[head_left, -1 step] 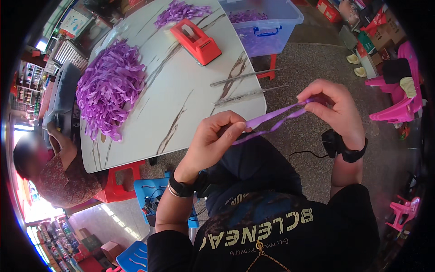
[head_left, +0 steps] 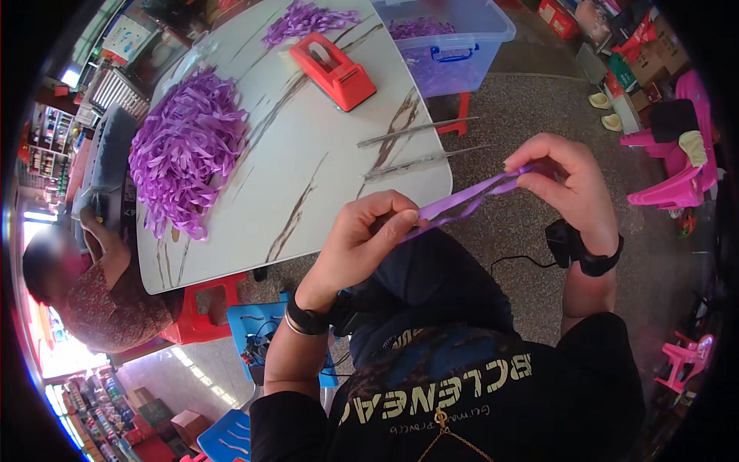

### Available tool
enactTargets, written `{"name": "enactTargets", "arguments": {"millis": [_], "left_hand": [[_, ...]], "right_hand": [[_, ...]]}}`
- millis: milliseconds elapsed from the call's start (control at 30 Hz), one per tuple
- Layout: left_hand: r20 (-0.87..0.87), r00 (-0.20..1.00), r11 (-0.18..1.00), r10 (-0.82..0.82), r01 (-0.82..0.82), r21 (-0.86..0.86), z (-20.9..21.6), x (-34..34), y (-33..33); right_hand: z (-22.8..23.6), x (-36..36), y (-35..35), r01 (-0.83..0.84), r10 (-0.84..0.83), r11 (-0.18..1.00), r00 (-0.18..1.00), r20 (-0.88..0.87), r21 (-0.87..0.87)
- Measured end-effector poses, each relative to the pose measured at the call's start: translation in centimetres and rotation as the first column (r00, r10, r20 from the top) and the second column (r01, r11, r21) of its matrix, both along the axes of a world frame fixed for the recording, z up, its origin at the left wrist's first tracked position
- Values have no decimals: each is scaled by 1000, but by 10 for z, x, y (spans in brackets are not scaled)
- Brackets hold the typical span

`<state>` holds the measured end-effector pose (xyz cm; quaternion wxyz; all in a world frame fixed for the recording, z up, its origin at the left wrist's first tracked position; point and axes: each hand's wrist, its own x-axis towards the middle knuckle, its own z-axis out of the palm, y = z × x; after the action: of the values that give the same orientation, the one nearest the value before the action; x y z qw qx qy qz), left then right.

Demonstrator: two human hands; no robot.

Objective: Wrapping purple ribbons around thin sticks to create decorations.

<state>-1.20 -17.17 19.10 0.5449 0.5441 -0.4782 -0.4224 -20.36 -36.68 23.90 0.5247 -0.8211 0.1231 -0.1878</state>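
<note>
Thumb and fingers of the left hand (head_left: 360,240) and right hand (head_left: 568,183) each pinch a purple ribbon (head_left: 462,197) – two strands stretched between them – near the right corner of a marble-patterned table (head_left: 323,208) bearing a red tape dispenser (head_left: 346,83) and heaped purple ribbons (head_left: 186,146).

The tabletop (head_left: 231,223) is white with brown, marble-like veins. By its left edge, the big ribbon heap (head_left: 188,146) mixes purple and pale lilac; the smaller heap (head_left: 308,19) at the far edge is purple too. The tape dispenser (head_left: 350,85) is red. The tweezers (head_left: 385,138) at the right edge are silver-grey. Just off the near right corner, the ribbon (head_left: 443,205) is plain purple. Past the near edge, one stool (head_left: 204,319) is red, another stool (head_left: 245,317) blue.
</note>
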Motion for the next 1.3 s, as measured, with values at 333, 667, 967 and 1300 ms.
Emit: {"name": "enactTargets", "arguments": {"millis": [333, 667, 967, 1300], "left_hand": [[-411, 836, 920, -363, 391, -17, 6, -14, -29], [-502, 850, 980, -160, 198, 24, 10, -27, -59], [-137, 990, 999, -16, 10, -42, -1, -32, -73], [-394, 919, 996, 8, -42, -78, 10, -25, -70]], "right_hand": [[0, 16, 18, -2, 42, 972, 986, 161, -236], [-5, 22, 11, 211, -24, 786, 950, 311, -581], [-55, 9, 41, 159, -216, 878, 973, 77, 452], [-80, -19, 60, -99, 194, 899, 963, -185, 428]]}}
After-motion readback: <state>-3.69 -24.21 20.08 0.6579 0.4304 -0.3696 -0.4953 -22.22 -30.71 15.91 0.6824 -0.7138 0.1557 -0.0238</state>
